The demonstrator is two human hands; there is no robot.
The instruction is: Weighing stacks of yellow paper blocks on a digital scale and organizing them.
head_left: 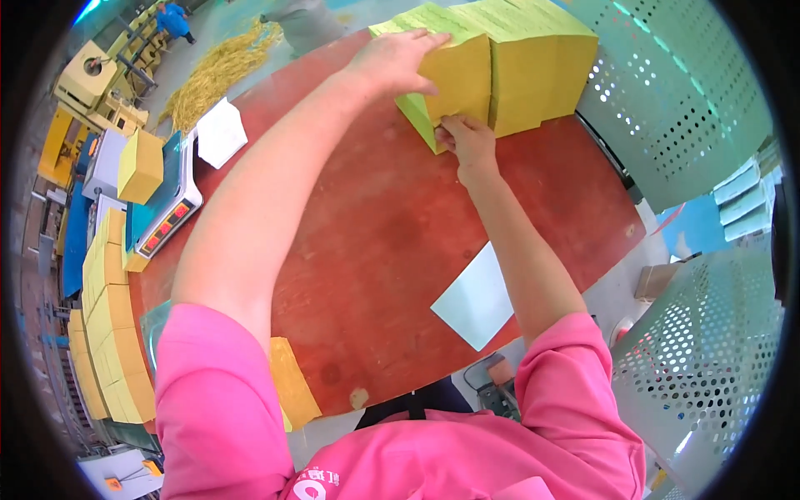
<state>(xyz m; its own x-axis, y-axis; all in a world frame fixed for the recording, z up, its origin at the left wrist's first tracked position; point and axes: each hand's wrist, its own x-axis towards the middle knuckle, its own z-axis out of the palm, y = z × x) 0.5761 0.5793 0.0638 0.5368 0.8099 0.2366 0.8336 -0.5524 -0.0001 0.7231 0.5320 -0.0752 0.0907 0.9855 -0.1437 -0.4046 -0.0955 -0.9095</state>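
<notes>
At the far edge of the red table (375,200), thick stacks of yellow paper (517,83) stand side by side. My left hand (396,62) reaches to the leftmost stack (460,79); its fingers lie along the top and its thumb presses the near face, gripping the corner. Low on that same stack, my right hand (471,146) is closed, with thumb and fingers pinching the paper at the bottom edge. A loose yellow-green sheet or thin bundle (419,117) slants out beneath the left hand. The undersides of both hands' fingers are partly hidden.
A white sheet (477,298) lies by my right forearm. On the left stand a digital scale (167,208) bearing a yellow block (140,167), white paper (222,133) and stacked yellow blocks (112,333). A yellow piece (292,383) lies at the near edge. Perforated metal panels (667,92) border the right.
</notes>
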